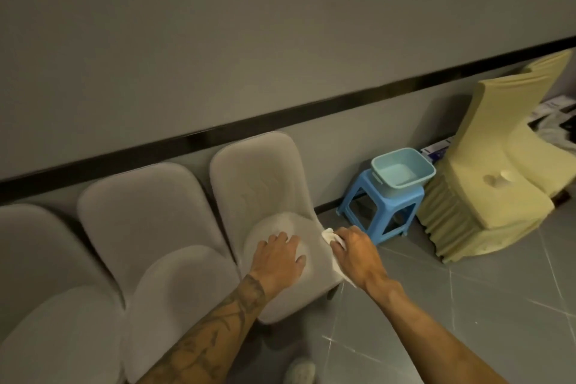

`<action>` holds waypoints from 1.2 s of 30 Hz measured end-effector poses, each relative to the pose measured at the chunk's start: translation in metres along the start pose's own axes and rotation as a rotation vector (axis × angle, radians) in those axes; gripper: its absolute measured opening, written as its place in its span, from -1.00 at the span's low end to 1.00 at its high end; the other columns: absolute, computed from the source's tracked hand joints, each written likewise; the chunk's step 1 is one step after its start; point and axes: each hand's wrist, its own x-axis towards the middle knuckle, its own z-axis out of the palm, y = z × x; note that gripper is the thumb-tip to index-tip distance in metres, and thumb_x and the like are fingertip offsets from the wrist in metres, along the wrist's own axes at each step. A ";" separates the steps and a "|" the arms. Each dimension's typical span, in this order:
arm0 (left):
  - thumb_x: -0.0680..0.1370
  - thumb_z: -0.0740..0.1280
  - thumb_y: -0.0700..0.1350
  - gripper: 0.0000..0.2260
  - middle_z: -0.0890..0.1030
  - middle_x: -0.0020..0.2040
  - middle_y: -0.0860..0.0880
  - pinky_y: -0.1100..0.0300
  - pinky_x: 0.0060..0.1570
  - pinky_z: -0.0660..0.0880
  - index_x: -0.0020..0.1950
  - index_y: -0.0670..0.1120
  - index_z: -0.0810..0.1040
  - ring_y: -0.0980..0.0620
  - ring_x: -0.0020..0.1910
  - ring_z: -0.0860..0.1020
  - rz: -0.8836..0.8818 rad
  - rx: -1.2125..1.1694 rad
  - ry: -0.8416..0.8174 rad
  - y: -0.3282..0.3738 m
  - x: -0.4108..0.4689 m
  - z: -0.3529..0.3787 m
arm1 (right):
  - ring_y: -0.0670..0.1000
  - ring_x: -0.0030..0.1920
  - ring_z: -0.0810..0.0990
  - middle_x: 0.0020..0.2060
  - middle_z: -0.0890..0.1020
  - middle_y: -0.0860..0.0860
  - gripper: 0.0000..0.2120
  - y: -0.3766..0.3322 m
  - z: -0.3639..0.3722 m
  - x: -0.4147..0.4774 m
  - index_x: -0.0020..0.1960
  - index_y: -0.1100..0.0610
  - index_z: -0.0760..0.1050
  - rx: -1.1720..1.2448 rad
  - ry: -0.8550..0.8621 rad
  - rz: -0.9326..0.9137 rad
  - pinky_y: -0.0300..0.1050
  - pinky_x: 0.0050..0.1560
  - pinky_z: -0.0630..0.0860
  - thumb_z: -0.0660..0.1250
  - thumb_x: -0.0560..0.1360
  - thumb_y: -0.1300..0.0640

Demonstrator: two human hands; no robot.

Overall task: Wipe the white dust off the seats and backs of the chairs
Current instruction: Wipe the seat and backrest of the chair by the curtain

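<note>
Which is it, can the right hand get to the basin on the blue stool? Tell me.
Probably yes. The right hand, holding the white cloth at the right edge of the chair seat, has only bare floor between it and the basin on the blue stool.

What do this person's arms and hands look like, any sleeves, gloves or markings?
Both arms are bare as far as the view shows: no sleeves, no gloves. The left forearm carries dark tattoos running up to the wrist of the left hand. The right forearm and right hand show no markings. No watch or rings are visible.
</note>
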 end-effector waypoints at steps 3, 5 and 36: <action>0.71 0.14 0.16 -0.52 0.40 0.49 -0.07 -0.04 0.46 0.27 0.60 0.01 0.29 -0.11 0.43 0.39 -0.032 0.011 0.000 0.038 0.046 -0.003 | 0.04 -0.07 0.55 -0.11 0.52 0.01 -0.85 0.040 -0.023 0.040 0.01 0.12 0.59 0.002 0.004 -0.013 -0.13 -0.09 0.38 0.30 0.61 0.07; 0.72 0.13 0.14 -0.52 0.39 0.50 -0.09 -0.05 0.45 0.29 0.60 -0.01 0.28 -0.13 0.44 0.38 -0.033 0.015 -0.004 0.062 0.081 -0.002 | 0.06 -0.05 0.55 -0.07 0.55 0.04 -0.84 0.070 -0.036 0.070 0.03 0.12 0.61 -0.004 -0.008 -0.013 -0.13 -0.08 0.39 0.29 0.62 0.07; 0.72 0.10 0.12 -0.54 0.38 0.49 -0.01 0.05 0.43 0.31 0.61 0.02 0.25 -0.05 0.43 0.37 -0.461 -0.188 -0.077 0.260 0.514 0.105 | 0.17 0.01 0.57 0.01 0.61 0.15 -0.80 0.511 -0.079 0.556 0.16 0.18 0.61 -0.216 -0.341 -0.194 0.01 0.06 0.48 0.32 0.61 0.11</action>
